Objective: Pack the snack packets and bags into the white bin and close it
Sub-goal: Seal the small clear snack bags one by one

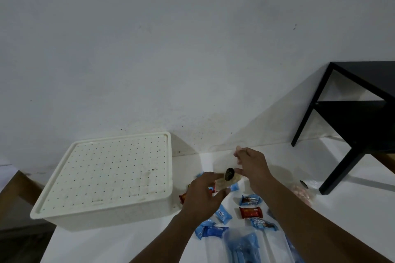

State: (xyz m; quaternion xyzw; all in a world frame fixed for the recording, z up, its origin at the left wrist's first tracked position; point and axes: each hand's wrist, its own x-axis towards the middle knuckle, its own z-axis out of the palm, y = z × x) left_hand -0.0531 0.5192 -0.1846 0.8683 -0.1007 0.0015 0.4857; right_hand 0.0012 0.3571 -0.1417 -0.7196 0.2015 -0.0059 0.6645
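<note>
Left hand (pixel 202 195), right hand (pixel 253 166): apparent pinch grips on clear bag (pixel 228 177); lidded white bin (pixel 106 177) beside

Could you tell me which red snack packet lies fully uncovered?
The red packet between the forearms, among blue packets; the other red one, by the white bin, is partly behind the left hand.

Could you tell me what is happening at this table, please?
A person's left hand and right hand hold a small clear plastic bag with a dark snack inside above the white table. The white plastic bin sits shut under its perforated lid. Blue and red snack packets lie loose on the table.
</note>
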